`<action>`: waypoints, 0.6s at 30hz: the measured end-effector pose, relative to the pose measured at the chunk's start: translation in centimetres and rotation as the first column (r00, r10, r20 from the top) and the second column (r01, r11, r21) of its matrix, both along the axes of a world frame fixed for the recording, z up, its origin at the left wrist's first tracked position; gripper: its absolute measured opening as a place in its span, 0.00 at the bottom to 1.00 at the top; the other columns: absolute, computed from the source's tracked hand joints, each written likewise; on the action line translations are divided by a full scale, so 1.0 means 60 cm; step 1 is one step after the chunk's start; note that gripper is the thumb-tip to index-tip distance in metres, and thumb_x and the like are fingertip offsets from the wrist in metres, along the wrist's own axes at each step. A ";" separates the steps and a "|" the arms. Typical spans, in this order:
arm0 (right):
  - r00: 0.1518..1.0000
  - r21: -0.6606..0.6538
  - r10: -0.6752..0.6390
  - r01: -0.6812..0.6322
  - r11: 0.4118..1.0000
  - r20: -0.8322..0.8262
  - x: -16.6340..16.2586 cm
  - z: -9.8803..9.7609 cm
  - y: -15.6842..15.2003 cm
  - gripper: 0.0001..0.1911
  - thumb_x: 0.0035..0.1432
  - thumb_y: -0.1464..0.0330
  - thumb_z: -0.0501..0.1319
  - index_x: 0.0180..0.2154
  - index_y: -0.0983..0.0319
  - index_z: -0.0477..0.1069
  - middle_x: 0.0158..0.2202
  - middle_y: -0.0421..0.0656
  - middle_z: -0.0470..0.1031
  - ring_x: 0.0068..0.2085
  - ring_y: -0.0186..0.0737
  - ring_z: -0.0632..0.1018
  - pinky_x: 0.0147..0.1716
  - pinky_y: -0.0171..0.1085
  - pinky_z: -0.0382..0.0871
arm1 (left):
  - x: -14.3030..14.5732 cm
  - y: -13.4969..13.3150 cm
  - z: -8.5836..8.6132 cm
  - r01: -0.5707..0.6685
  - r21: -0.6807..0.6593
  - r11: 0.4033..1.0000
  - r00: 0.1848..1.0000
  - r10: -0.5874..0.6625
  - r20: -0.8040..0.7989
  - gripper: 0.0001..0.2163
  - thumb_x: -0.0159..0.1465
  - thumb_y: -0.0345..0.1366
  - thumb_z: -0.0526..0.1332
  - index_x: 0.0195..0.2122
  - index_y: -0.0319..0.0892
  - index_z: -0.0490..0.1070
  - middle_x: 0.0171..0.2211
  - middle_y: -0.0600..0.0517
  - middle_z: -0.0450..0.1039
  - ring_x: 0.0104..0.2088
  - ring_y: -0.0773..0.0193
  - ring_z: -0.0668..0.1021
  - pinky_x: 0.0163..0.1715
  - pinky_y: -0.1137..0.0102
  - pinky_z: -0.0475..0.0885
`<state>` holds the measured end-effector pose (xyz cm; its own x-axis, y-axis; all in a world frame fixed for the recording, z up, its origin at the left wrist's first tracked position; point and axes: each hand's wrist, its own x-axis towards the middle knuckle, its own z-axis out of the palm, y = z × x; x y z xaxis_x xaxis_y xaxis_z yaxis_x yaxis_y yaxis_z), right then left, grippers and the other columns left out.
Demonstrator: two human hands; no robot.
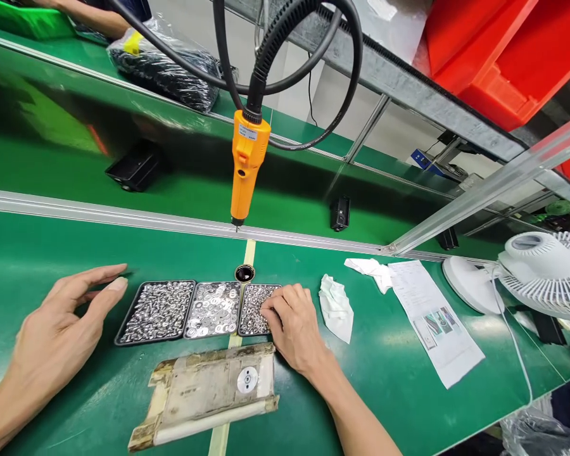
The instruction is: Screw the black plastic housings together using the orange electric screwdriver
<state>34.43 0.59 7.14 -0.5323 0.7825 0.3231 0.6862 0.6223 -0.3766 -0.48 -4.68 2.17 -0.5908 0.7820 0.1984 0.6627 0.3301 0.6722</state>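
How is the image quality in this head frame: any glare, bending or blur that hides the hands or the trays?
Head view: sharp on the right hand at the right tray and the open left hand; overhead light glares off the green table; wide lens bows the metal rail; the fan at the edge looks stretched.

This is a factory assembly line: a green conveyor belt [76, 164] runs behind the bench, an orange electric screwdriver [247, 166] hangs above it, and screw trays [156, 311] sit before it.
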 end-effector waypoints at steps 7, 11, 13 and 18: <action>1.000 -0.018 0.019 -0.018 1.000 0.015 -0.001 0.003 -0.001 0.04 0.73 0.67 0.61 0.47 0.57 0.73 0.45 0.43 0.76 0.45 0.44 0.71 0.42 0.44 0.60 | 0.013 0.002 0.028 0.014 -0.056 0.998 0.995 -0.008 0.102 0.25 0.63 0.65 0.56 0.53 0.61 0.78 0.55 0.59 0.76 0.40 0.55 0.79 0.51 0.53 0.75; 1.000 -0.008 0.026 -0.026 1.000 -0.011 -0.004 -0.002 0.002 0.04 0.73 0.70 0.59 0.44 0.58 0.72 0.43 0.42 0.76 0.44 0.42 0.71 0.43 0.43 0.60 | 0.015 0.004 0.028 0.005 -0.046 0.999 0.994 0.000 0.109 0.25 0.62 0.66 0.56 0.52 0.61 0.78 0.55 0.59 0.76 0.40 0.55 0.79 0.51 0.53 0.74; 0.999 -0.006 0.036 -0.037 0.999 -0.029 -0.004 -0.004 0.002 0.04 0.74 0.71 0.58 0.44 0.59 0.72 0.43 0.42 0.76 0.44 0.42 0.71 0.43 0.43 0.59 | 0.015 0.004 0.027 0.012 -0.044 0.999 0.993 -0.007 0.114 0.25 0.62 0.66 0.56 0.51 0.61 0.78 0.55 0.60 0.76 0.39 0.55 0.78 0.49 0.54 0.74; 0.996 -0.031 0.040 -0.043 0.999 -0.080 -0.001 -0.003 0.000 0.04 0.74 0.70 0.58 0.45 0.59 0.72 0.44 0.42 0.76 0.45 0.41 0.71 0.44 0.43 0.60 | 0.012 0.002 0.024 0.032 -0.022 0.999 0.991 -0.029 0.128 0.25 0.63 0.65 0.56 0.52 0.59 0.78 0.57 0.59 0.76 0.44 0.53 0.79 0.47 0.58 0.73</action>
